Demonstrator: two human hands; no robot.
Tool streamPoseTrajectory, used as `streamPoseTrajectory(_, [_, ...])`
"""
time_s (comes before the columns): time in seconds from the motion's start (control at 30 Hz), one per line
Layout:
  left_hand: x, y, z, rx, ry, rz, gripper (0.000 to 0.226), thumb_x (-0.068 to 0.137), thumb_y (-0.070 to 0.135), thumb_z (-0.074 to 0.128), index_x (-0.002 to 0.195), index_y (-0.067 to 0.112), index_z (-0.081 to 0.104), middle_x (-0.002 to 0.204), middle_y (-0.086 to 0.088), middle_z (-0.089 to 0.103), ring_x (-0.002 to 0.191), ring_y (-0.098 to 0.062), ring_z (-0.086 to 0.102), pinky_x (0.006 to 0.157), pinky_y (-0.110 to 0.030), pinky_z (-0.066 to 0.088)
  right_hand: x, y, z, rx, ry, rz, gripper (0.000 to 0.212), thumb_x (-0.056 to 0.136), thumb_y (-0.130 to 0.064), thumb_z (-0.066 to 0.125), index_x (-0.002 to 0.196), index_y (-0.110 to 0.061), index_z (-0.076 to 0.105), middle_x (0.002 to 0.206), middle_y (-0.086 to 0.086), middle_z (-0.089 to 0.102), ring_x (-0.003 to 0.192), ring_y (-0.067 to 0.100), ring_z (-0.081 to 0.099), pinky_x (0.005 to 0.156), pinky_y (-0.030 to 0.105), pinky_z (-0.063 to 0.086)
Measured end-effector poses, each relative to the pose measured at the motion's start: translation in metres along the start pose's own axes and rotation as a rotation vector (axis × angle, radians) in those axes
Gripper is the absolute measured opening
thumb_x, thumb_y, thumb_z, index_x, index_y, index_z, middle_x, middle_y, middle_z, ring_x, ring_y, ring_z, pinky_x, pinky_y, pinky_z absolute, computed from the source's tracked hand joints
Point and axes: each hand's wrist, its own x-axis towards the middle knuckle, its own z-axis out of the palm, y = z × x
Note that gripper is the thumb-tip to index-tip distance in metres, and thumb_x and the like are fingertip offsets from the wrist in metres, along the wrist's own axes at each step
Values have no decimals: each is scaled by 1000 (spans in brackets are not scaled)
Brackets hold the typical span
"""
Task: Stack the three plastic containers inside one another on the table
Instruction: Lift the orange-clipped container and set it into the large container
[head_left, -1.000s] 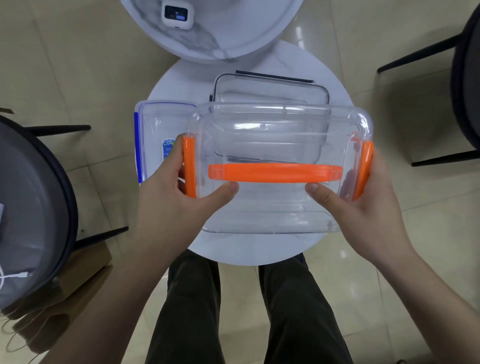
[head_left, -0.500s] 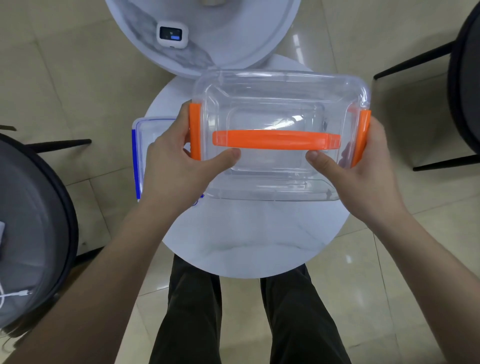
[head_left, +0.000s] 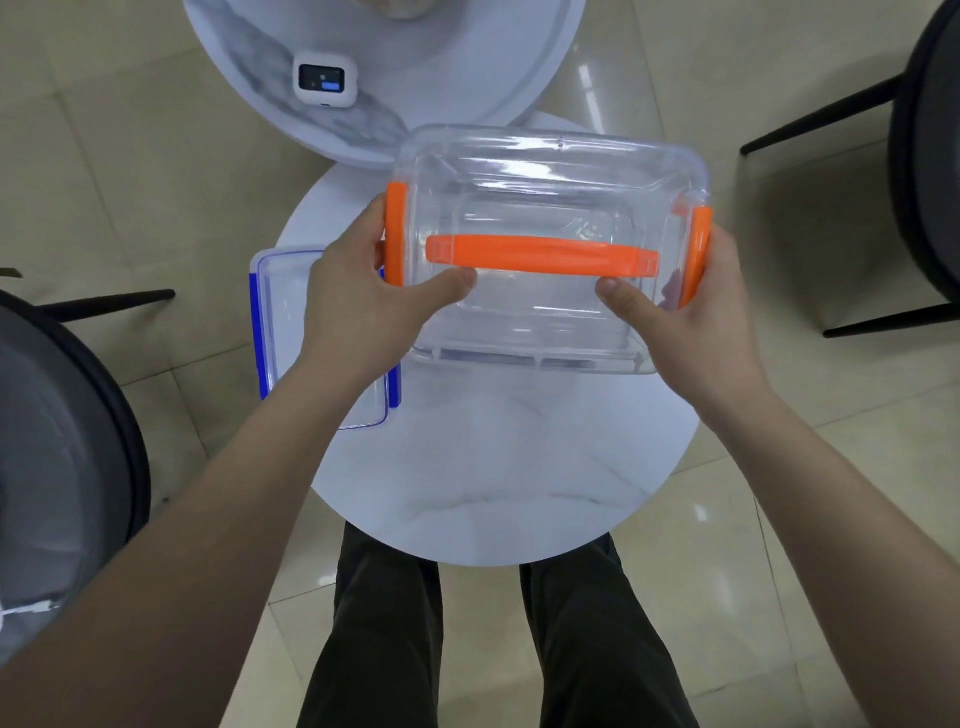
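Note:
A large clear plastic container (head_left: 545, 182) with orange side clips and an orange handle bar sits over the far half of the round white table (head_left: 493, 467). My left hand (head_left: 358, 306) grips its left end and my right hand (head_left: 680, 322) grips its right end. Through its clear walls I make out the outline of another clear container (head_left: 540, 218) underneath or inside it; which of the two I cannot tell. A smaller clear container with blue clips (head_left: 283, 322) lies on the table's left edge, partly hidden by my left wrist.
A second round marble table (head_left: 415, 67) stands beyond, carrying a small white device with a screen (head_left: 324, 80). Dark chairs flank both sides: one chair (head_left: 62, 441) at left, another chair (head_left: 924, 156) at right. My legs (head_left: 467, 649) are under the near table edge.
Both hands have carried the orange-clipped container away from me and lowered it over the black-rimmed clear container at the table's far side. The view has tilted forward.

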Motion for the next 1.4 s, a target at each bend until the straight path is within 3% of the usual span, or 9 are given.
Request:
streamPoseTrajectory(0.17, [11, 1, 5, -38, 17, 3, 52, 71, 52, 78, 118, 36, 62, 70, 33, 58, 68, 5, 56, 65, -9, 43, 11, -3, 4, 1, -17, 24, 82, 81, -41, 78, 148, -20, 36, 141, -9, 53, 126, 9, 54, 107, 37, 45])
streamPoseTrajectory(0.3, [9, 2, 8, -80, 9, 10, 64, 76, 49, 76, 134, 36, 54, 110, 19, 69, 103, -2, 63, 90, -24, 53, 13, -5, 4, -10, -51, 41, 83, 84, -38, 76, 149, -17, 30, 137, -13, 46, 126, 7, 50, 106, 34, 44])
streamPoseTrajectory(0.5, [10, 1, 13, -137, -11, 1, 73, 82, 40, 75, 146, 31, 40, 135, 15, 58, 122, -2, 54, 92, -13, 44, 14, -9, 2, -20, -81, 57, 79, 87, -36, 74, 148, -15, 29, 131, -15, 44, 124, 7, 49, 105, 32, 43])
streamPoseTrajectory(0.6, [13, -3, 10, -117, -9, 1, 75, 83, 42, 73, 147, 33, 37, 134, 21, 53, 121, -1, 52, 87, -7, 39, 17, -15, 3, -20, -103, 50, 79, 87, -34, 74, 149, -15, 29, 140, -9, 45, 128, 10, 49, 109, 37, 42])
streamPoseTrajectory(0.73, [15, -6, 7, -89, -18, -4, 76, 84, 44, 71, 148, 33, 32, 120, 41, 46, 111, 18, 49, 86, -2, 40, 23, -19, 5, -1, -155, 34, 79, 88, -31, 74, 150, -13, 29, 148, 3, 49, 135, 19, 50, 112, 46, 42])
streamPoseTrajectory(0.87, [14, -4, 6, -83, -53, -2, 77, 86, 39, 70, 150, 30, 28, 129, 25, 46, 119, -4, 51, 102, -38, 49, 21, -17, 3, -8, -164, 43, 78, 89, -31, 72, 150, -14, 26, 147, 1, 46, 135, 17, 49, 112, 46, 42])
streamPoseTrajectory(1.07, [12, -8, 11, -97, -51, -17, 75, 88, 35, 70, 150, 28, 27, 120, 36, 42, 105, 26, 44, 90, -15, 45, 25, -15, 1, -6, -198, 55, 75, 89, -30, 73, 148, -12, 30, 148, 5, 48, 135, 20, 50, 112, 47, 42])
streamPoseTrajectory(1.27, [11, -5, 12, -113, -41, -18, 78, 88, 31, 71, 152, 24, 27, 126, 28, 44, 113, 8, 49, 101, -32, 49, 19, -15, 4, 10, -150, 81, 75, 89, -29, 73, 146, -13, 28, 144, 0, 48, 132, 17, 51, 111, 48, 43])
streamPoseTrajectory(1.4, [8, -4, 12, -80, -13, -26, 68, 87, 31, 72, 143, 31, 33, 114, 40, 45, 103, 26, 47, 89, -10, 44, 16, -20, 5, -27, -127, 75, 75, 89, -29, 72, 146, -13, 26, 138, -6, 47, 128, 16, 52, 109, 47, 44])
